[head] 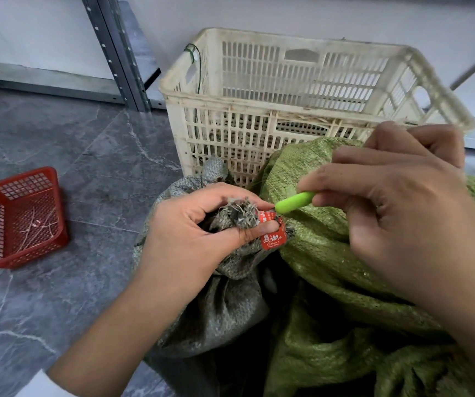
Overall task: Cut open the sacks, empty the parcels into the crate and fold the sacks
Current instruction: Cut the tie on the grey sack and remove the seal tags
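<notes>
The left grip [201,227] closes tight round the bunched neck [242,214] of the grey sack [230,305], with its red tape [272,239] just right of the fingers. The right grip [388,196] pinches the green cutter [295,201], long axis pointing left, tip just beside the tape.

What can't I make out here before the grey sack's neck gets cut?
Head view only.
Green cutter: blade not visible; right hand covers its rear.
Grey sack: contents hidden by the bunched neck the left hand grips.
Crate: floor mostly hidden behind its near wall.
Red tape: print too small, partly under the left hand.
Green sack: cut off by right and bottom edges.
</notes>
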`<state>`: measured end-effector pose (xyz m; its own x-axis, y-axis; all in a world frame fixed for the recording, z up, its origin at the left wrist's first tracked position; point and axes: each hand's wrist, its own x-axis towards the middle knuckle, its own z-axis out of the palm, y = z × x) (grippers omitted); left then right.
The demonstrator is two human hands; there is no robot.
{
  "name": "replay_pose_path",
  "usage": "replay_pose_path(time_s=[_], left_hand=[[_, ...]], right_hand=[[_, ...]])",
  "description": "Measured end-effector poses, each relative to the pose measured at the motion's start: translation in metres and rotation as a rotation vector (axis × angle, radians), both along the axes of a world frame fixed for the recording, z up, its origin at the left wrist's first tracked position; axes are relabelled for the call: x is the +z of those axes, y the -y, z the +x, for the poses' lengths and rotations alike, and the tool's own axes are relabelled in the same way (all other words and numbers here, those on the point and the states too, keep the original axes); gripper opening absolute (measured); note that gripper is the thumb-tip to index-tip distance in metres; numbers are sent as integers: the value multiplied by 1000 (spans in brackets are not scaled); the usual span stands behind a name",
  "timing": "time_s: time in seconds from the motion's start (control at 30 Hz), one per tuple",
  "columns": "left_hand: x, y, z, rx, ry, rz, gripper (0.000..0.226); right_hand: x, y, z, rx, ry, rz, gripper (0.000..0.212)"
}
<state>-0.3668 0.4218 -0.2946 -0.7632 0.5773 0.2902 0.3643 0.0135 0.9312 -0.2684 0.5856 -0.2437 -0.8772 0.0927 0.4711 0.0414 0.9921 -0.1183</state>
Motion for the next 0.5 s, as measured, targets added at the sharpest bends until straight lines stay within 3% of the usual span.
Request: replay_pose_path(time_s=[0.13, 0.3, 0.4, 0.5], left_hand=[[-2, 0, -2, 9, -15, -22, 18], [-2, 3, -6, -1, 102, -38, 18], [-8, -3, 0, -71, 124, -110, 18], [-14, -10, 5, -78, 121, -59, 17]], right_hand=[[-2, 1, 0, 12, -43, -57, 22], [-15, 4, -2, -17, -89, -183, 25], [0, 0, 1, 6, -199, -464, 28], [8, -2, -3, -27, -213, -404, 29]])
